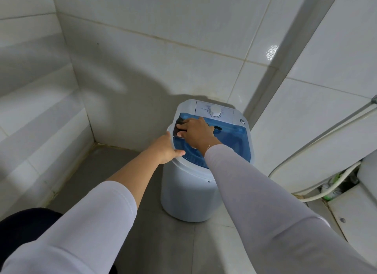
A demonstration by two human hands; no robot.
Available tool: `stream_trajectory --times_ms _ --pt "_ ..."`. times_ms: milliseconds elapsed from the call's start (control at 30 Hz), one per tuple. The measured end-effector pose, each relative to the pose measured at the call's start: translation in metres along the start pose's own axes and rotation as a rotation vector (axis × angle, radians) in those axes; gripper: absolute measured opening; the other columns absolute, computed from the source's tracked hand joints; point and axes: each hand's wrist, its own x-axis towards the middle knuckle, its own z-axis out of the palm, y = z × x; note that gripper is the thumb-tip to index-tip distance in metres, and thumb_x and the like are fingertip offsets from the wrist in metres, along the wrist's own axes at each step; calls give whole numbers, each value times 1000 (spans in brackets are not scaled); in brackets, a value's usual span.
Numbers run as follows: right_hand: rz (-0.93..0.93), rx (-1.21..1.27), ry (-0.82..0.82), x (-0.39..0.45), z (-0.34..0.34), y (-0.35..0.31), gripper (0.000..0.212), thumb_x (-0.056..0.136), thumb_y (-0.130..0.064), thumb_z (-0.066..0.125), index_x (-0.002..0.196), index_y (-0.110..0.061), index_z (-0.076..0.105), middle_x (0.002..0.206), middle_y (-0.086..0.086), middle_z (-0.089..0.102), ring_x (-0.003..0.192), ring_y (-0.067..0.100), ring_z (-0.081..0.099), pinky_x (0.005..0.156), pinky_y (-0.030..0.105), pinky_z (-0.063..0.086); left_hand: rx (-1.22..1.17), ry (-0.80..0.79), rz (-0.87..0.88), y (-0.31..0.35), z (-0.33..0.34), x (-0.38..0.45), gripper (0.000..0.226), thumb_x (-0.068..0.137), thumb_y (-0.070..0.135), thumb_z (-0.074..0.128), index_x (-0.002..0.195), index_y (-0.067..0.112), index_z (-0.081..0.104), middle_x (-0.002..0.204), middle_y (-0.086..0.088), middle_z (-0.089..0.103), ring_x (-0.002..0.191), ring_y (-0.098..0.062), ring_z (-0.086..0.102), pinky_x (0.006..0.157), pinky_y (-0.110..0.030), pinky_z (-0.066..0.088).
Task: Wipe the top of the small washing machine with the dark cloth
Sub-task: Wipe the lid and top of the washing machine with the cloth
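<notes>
On top of the small washing machine (189, 194), wiping is underway.
Right hand (196, 132) presses the dark cloth (179, 123) onto the blue lid's (234, 139) far-left corner; left hand (166, 148) grips the rim; remaining lid and control panel (214, 110) seemingly still to do.

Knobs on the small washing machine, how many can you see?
1: the round white dial sits centred on the white control panel behind the blue translucent lid. The right hand and dark cloth cover part of the lid, possibly hiding others.
</notes>
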Motion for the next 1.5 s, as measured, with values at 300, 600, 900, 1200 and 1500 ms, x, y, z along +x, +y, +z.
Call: stream_trajectory --times_ms 300,600,900,1200,1500 --pt "20 15 0 -10 4 27 40 96 -25 50 136 -32 48 138 0 52 124 27 42 93 50 48 3 6 -23 3 1 -4 87 85 38 64 149 7 14 155 -13 26 140 -30 31 109 -37 32" --pt "115 100 20 -23 6 57 36 96 -26 49 131 -27 55 133 -2 57 122 26 43 90 49 48 25 18 -25 5 1 -6 79 86 38 63 146 8 23 150 -13 35 134 -31 39 105 -40 38" --pt "213 160 24 -38 10 99 34 94 -31 52 127 -30 59 132 0 59 125 27 45 99 50 44 47 34 -16 8 2 -10 70 88 35 62 143 9 28 147 -12 39 131 -31 43 104 -40 40" --pt "383 257 69 -57 19 145 34 91 -36 53 119 -20 64 119 4 66 106 25 58 88 35 52 47 30 -17 10 2 -11 66 88 33 61 141 8 31 146 -12 41 130 -31 45 103 -41 41" --pt "411 420 132 -88 17 158 33 95 -26 51 120 -9 66 112 13 68 89 25 57 69 21 40 23 31 -15 9 3 -11 65 88 32 62 140 7 32 145 -13 42 129 -32 45 104 -42 40"
